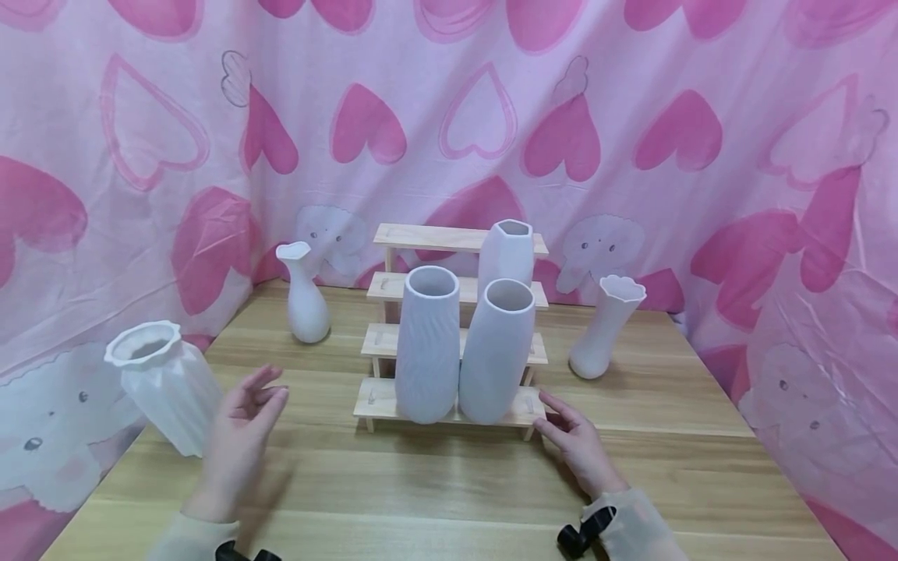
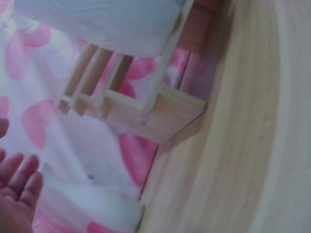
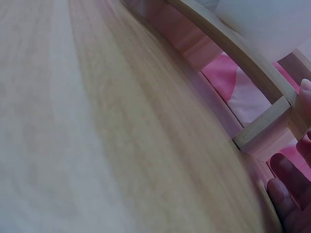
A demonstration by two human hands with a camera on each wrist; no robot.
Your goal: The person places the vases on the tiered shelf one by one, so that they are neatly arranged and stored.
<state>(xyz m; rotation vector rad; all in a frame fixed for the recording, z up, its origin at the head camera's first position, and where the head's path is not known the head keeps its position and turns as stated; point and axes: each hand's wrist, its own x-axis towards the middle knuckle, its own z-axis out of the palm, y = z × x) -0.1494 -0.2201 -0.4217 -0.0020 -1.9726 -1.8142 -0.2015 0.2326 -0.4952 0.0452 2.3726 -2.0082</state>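
A tiered wooden display stand (image 1: 382, 339) stands mid-table. Two tall white vases (image 1: 428, 351) (image 1: 496, 354) rest side by side on its lowest tier, and a third white vase (image 1: 507, 253) with an angular mouth stands higher up behind them. My right hand (image 1: 578, 448) holds the right end of the lowest tier between thumb and fingers; the thumb (image 3: 305, 94) meets the plank's end in the right wrist view. My left hand (image 1: 242, 436) hovers over the table with loose, parted fingers, holding nothing. Left of it leans a wide pleated white vase (image 1: 175, 397), partly behind the hand.
A slim white vase (image 1: 306, 300) with a flared lip stands at the back left. Right of the stand is a white vase (image 1: 603, 331) with a scalloped rim. Pink heart-patterned curtains (image 1: 449, 117) border the wooden table (image 1: 421, 499) at the back and sides.
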